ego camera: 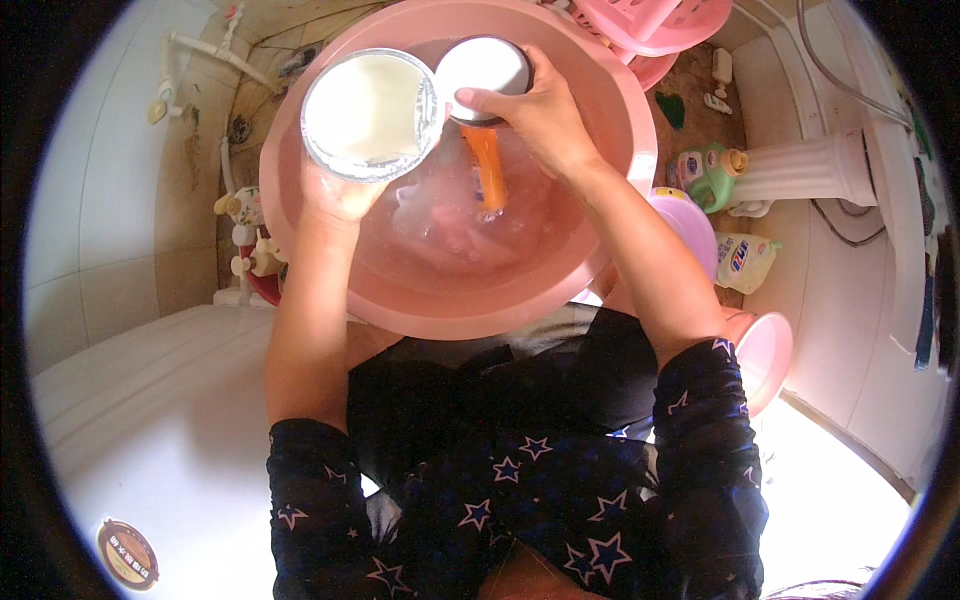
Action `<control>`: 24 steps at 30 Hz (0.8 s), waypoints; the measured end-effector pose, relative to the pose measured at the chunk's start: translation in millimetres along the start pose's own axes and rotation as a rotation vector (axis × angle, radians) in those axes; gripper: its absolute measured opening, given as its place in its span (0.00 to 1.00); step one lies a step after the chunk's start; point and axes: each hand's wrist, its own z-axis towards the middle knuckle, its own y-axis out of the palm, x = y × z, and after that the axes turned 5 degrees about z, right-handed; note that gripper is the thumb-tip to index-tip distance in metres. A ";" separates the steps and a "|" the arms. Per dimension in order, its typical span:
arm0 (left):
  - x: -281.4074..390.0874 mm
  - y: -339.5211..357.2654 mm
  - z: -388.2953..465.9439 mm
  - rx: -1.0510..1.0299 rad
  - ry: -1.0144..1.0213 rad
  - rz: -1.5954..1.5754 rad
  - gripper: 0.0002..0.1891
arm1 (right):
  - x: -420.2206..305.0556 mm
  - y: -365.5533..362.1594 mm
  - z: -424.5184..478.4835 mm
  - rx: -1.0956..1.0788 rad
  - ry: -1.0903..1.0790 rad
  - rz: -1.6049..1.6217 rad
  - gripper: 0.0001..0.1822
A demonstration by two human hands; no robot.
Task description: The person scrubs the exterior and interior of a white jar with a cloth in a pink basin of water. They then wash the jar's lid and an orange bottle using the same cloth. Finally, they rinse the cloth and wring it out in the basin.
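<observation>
My left hand [341, 193] holds up a round tub [367, 112] over a large pink plastic basin [480, 322]. The tub's rim looks silvery and ragged. Inside it is pale cream, and glare hides whether that is content or bare wall. A round white lid-like piece [487, 67] with a dark edge is gripped in my right hand [555, 120], thumb across its face, close beside the tub. Below, an orange bottle-shaped thing [487, 169] lies partly in the cloudy water [450, 225]. Something pinkish shows blurred under the surface.
Pink plastic baskets [652, 22] stand beyond the basin at upper right. Along the right are a green detergent bottle [705, 176], a pale cleaner bottle [742, 262], a purple basin [686, 225] and a pink bucket [765, 360]. Pump bottles [262, 251] and white pipes [214, 49] line the left.
</observation>
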 end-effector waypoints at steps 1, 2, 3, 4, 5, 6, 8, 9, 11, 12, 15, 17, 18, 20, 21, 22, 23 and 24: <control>-2.2 -3.1 0.2 0.036 0.012 0.039 0.34 | 1.3 1.7 1.2 0.037 0.011 -0.017 0.31; -4.3 -5.4 0.2 0.073 0.025 0.078 0.34 | 2.3 3.3 1.9 0.074 0.023 -0.033 0.31; -6.9 -7.5 0.8 0.106 0.035 0.115 0.35 | 0.5 3.8 2.7 0.100 0.032 -0.034 0.30; -9.5 -11.3 1.9 0.100 0.044 0.115 0.35 | -3.2 4.5 4.0 0.125 0.042 -0.035 0.28; -12.5 -16.2 3.3 0.093 0.054 0.116 0.35 | -4.9 5.4 4.8 0.149 0.052 -0.036 0.27; -14.7 -20.3 3.9 0.084 0.065 0.136 0.36 | -4.0 6.3 5.6 0.187 0.065 -0.006 0.25; -18.3 -28.4 4.5 0.062 0.089 0.195 0.36 | -0.6 7.5 8.2 0.263 0.090 0.056 0.22; -18.8 -25.5 4.5 0.059 0.087 0.190 0.36 | 1.7 6.5 9.3 0.256 0.076 0.032 0.21; -18.7 -18.8 3.1 0.062 0.067 0.135 0.35 | 5.2 4.2 10.5 0.241 0.049 -0.015 0.18; -18.3 -18.1 2.5 0.065 0.062 0.110 0.35 | 4.5 4.5 10.4 0.209 0.017 0.014 0.17; -16.6 -23.7 2.9 0.063 0.063 0.086 0.35 | 0.5 4.6 9.7 0.118 -0.044 0.094 0.15; -13.3 -24.2 3.0 0.052 0.061 0.090 0.34 | -1.3 4.0 9.5 0.064 -0.039 0.135 0.15; -13.4 -24.7 3.3 0.055 0.071 0.108 0.34 | -2.6 4.3 9.1 0.058 -0.051 0.126 0.14; -14.6 -28.2 4.1 0.071 0.105 0.160 0.34 | -4.5 5.0 8.3 0.046 -0.076 0.111 0.14; -15.8 -28.7 4.2 0.073 0.111 0.167 0.34 | -3.2 4.3 8.7 0.048 -0.061 0.109 0.14; -17.0 -28.9 4.1 0.075 0.116 0.174 0.34 | -0.6 3.1 9.9 0.049 -0.045 0.108 0.14; -18.8 -28.9 3.6 0.067 0.103 0.155 0.35 | 1.5 2.3 11.0 0.049 -0.029 0.106 0.14; -20.0 -28.1 3.3 0.058 0.093 0.150 0.35 | 2.3 1.6 11.9 0.074 -0.039 0.093 0.13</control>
